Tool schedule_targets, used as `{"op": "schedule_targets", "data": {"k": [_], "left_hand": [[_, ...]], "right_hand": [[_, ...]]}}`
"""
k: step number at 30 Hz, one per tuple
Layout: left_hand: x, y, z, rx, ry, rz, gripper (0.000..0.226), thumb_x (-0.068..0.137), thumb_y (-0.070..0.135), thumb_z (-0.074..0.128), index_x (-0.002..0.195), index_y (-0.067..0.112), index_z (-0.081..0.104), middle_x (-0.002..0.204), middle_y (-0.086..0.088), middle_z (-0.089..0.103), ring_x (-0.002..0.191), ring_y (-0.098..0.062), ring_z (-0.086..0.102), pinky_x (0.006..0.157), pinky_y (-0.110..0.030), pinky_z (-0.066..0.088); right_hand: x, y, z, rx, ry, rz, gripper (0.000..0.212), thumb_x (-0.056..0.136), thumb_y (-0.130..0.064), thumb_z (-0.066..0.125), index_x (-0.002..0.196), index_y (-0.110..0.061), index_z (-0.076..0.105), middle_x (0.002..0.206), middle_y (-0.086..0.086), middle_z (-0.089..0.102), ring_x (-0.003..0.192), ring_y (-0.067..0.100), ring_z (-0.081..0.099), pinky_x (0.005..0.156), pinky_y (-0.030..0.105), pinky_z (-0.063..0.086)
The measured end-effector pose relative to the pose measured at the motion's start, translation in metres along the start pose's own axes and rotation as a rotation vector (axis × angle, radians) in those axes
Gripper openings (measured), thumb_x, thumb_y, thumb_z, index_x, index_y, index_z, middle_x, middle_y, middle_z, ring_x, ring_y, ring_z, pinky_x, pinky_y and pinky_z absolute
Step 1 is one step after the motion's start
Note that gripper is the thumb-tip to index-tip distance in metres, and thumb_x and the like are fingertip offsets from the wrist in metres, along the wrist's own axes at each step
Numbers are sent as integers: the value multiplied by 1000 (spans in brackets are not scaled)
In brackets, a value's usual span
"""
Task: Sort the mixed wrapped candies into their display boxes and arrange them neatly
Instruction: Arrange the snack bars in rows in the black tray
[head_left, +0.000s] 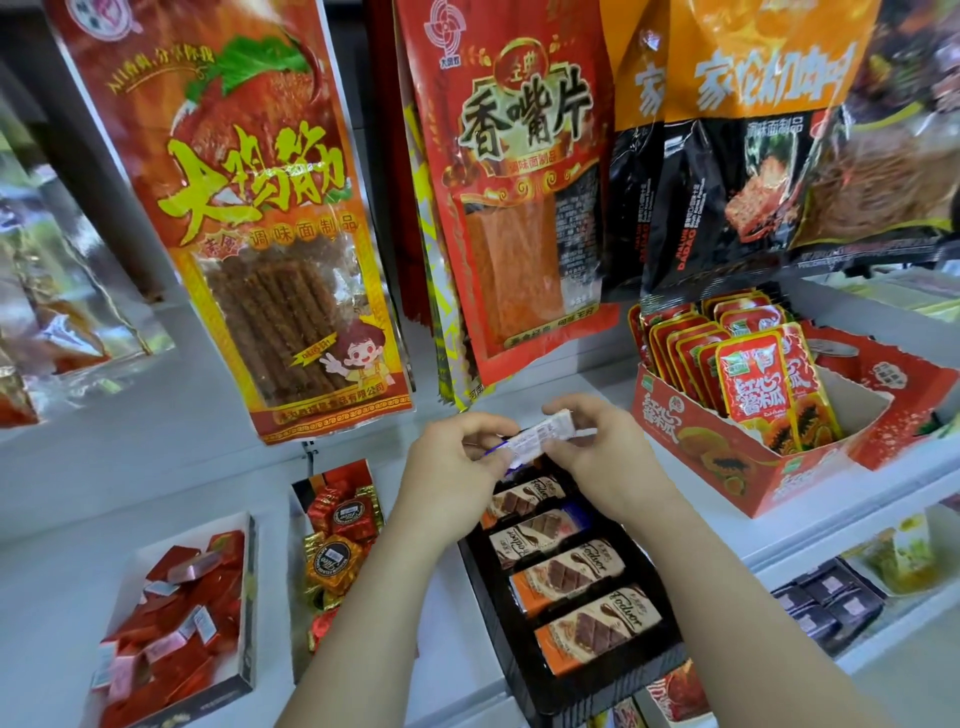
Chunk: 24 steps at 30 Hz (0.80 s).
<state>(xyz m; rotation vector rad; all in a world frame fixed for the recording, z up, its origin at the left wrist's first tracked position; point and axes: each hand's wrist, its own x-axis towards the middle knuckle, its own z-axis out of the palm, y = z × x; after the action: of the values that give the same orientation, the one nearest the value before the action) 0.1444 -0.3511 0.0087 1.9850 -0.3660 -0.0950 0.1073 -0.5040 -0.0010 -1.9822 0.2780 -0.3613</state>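
Left hand (457, 467): my fingers curl round the near-left end of a white-wrapped candy (530, 439) and pinch it.
Right hand (597, 457): thumb and fingertips pinch the other end of the same candy.
Candy in hand: it is held between both hands, in the air over the far end of the black display box (485, 597), tilted with its right end higher and its white printed side facing me.
Black box: it sits on the white shelf (62, 561) under my forearms, and holds chocolate bars (571, 571) in brown-and-orange wrappers, laid crosswise in a row from front to back.
Gold and red candies (337, 551): they are piled in a narrow box just left of the black one, partly behind my left arm.
White box (250, 597): it stands further left and is filled with loose red wrapped squares (171, 613) lying at all angles.
Red papaya box (727, 457): to my right, it has red packets (763, 379) standing upright in a row at the back.
Hanging snack bags (270, 208): these are large red and orange packs above the shelf.
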Motion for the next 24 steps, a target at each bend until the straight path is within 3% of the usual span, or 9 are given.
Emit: {"op": "schedule_targets", "data": {"k": [3, 5, 7, 11, 14, 16, 20, 24], "left_hand": [[-3, 0, -2, -223, -49, -137, 24, 88, 5, 66, 98, 25, 69, 93, -2, 67, 77, -15, 64, 81, -36, 56], [-5, -2, -2, -286, -42, -167, 23, 89, 2, 64, 104, 19, 66, 90, -7, 72, 77, -16, 69, 80, -36, 57], [-6, -3, -1, -256, -17, -130, 20, 89, 3, 64, 106, 15, 66, 83, -7, 73, 74, -16, 72, 77, -33, 59], [-7, -2, 3, -87, 15, -36, 28, 84, 6, 71, 86, 33, 64, 78, 0, 72, 75, -17, 71, 77, -38, 58], [-8, -1, 7, 29, 3, 28, 34, 81, 3, 73, 81, 36, 64, 79, 7, 69, 73, -8, 67, 68, -22, 55], [-9, 0, 9, 26, 0, 47, 36, 80, -2, 72, 76, 34, 66, 76, 10, 69, 71, -7, 66, 64, -14, 51], [-12, 1, 6, -63, -11, -10, 34, 86, -7, 59, 77, 24, 71, 74, 3, 71, 68, -11, 64, 60, -21, 51], [-13, 4, 0, -341, -54, -174, 27, 98, 4, 49, 90, 15, 72, 79, -2, 75, 74, -13, 71, 72, -27, 59]], "right_hand": [[-5, -5, -7, 236, -36, 93, 17, 89, -1, 62, 102, -11, 62, 82, 4, 64, 68, 15, 64, 55, 18, 48], [-7, -9, -10, 406, -81, 147, 13, 90, 1, 59, 100, -8, 59, 74, 6, 62, 63, 11, 61, 54, 16, 48], [-7, -13, -13, 485, -109, 199, 11, 91, 1, 58, 100, -7, 59, 73, 9, 62, 62, 11, 60, 56, 17, 49], [-10, -16, -20, 606, -141, 330, 11, 94, -11, 58, 102, -4, 58, 80, 10, 66, 65, 16, 65, 61, 21, 53], [-11, -15, -22, 583, -153, 363, 20, 94, -20, 59, 100, -1, 60, 80, 10, 67, 68, 17, 64, 66, 23, 53], [-12, -14, -24, 556, -158, 365, 15, 94, -12, 58, 101, 0, 60, 79, 12, 65, 67, 16, 64, 66, 22, 54], [-13, -12, -28, 509, -211, 349, 17, 90, 3, 57, 105, -3, 60, 88, 17, 64, 74, 20, 63, 65, 22, 53], [-15, -13, -32, 515, -239, 332, 26, 88, 9, 57, 107, -7, 60, 93, 22, 64, 81, 26, 67, 68, 27, 53]]}}
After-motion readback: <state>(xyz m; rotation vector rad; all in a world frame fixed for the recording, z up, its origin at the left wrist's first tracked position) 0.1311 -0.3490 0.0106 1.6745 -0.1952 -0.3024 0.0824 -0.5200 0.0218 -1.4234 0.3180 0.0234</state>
